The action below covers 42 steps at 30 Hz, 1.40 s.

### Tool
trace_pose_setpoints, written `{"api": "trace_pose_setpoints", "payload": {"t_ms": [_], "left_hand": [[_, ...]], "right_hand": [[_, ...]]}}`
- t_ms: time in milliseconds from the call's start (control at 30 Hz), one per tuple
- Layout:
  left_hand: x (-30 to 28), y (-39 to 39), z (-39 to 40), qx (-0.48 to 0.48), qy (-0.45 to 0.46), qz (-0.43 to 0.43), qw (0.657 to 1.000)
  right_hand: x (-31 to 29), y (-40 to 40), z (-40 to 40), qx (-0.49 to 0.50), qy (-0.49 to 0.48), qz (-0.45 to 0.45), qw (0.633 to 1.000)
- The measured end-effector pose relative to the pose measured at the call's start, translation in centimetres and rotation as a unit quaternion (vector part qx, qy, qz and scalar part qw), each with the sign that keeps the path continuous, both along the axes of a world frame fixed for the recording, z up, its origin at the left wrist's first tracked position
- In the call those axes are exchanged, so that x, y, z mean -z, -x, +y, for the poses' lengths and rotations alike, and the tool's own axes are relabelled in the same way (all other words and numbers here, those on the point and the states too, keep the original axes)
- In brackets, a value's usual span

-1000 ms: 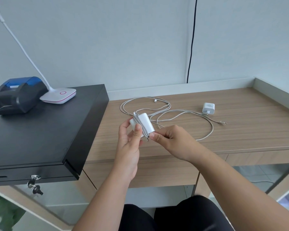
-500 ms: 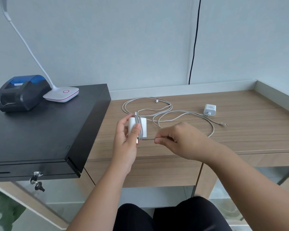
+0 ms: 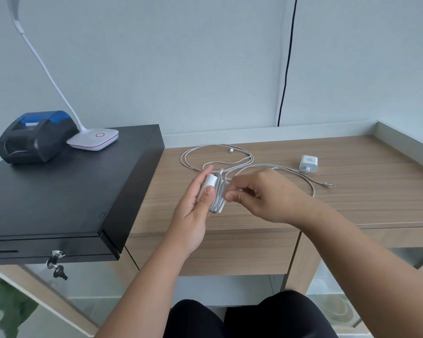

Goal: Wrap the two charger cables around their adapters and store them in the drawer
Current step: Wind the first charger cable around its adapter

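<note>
My left hand grips a white adapter above the wooden desk, thumb pressed on its front. Several turns of white cable lie wound around the adapter. My right hand pinches that cable just right of the adapter. The loose rest of the cable loops on the desk behind my hands. A second white adapter lies to the right with its own cable trailing out. A closed desk drawer sits below the desk edge.
A black cash drawer box with keys in its lock stands at the left. On it rest a receipt printer and a white lamp base. A black wire runs down the wall. A raised ledge borders the desk's right side.
My right hand has carried the cable around the adapter, adding turns, and the loose loop on the desk has shortened. The adapter has turned in my left hand.
</note>
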State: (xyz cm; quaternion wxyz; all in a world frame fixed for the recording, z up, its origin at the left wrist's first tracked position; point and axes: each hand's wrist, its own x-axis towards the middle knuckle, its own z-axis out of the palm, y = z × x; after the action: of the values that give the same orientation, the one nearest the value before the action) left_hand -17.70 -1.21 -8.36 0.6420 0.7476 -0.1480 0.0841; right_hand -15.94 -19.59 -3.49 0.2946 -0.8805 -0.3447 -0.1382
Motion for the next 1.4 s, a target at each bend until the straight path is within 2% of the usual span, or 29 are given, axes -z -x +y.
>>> {"api": "trace_pose_setpoints", "payload": {"t_ms": [100, 233, 367, 600, 733, 833, 933, 1100, 1333, 1400], "left_hand": [[-0.1, 0.4, -0.2, 0.016, -0.035, -0.004, 0.999], [-0.2, 0.5, -0.1, 0.040, -0.023, -0.012, 0.999], [-0.3, 0.4, 0.3, 0.062, -0.002, 0.018, 0.998], [-0.3, 1.0, 1.7, 0.074, -0.080, 0.040, 0.993], [-0.7, 1.0, 1.9, 0.092, -0.086, 0.049, 0.991], [-1.0, 0.8, 2.1, 0.110, -0.103, 0.070, 0.986], [-1.2, 0.8, 2.2, 0.131, -0.108, 0.086, 0.982], [-1.7, 0.8, 2.7, 0.151, -0.108, 0.048, 0.981], [-1.9, 0.5, 3.2, 0.123, -0.002, 0.002, 0.992], [-1.8, 0.0, 3.1, 0.102, 0.008, -0.003, 0.995]], "right_hand": [[0.2, -0.1, 0.0, 0.004, -0.001, -0.022, 1.000], [0.4, 0.0, 0.0, 0.009, -0.022, -0.025, 0.999], [0.8, 0.1, 0.0, 0.013, -0.014, 0.018, 1.000], [-1.0, -0.2, -1.9, 0.022, 0.035, 0.063, 0.997], [-1.5, -0.5, -1.8, -0.021, -0.005, 0.049, 0.999], [-1.8, -1.4, -1.7, -0.039, -0.050, 0.086, 0.994], [-1.7, -2.2, -1.1, -0.081, -0.077, 0.135, 0.985], [-0.9, -3.4, 0.1, -0.131, -0.151, 0.222, 0.954], [3.0, -3.1, 2.4, -0.106, -0.275, 0.367, 0.882], [4.2, -2.8, 3.0, -0.088, -0.294, 0.378, 0.874]]}}
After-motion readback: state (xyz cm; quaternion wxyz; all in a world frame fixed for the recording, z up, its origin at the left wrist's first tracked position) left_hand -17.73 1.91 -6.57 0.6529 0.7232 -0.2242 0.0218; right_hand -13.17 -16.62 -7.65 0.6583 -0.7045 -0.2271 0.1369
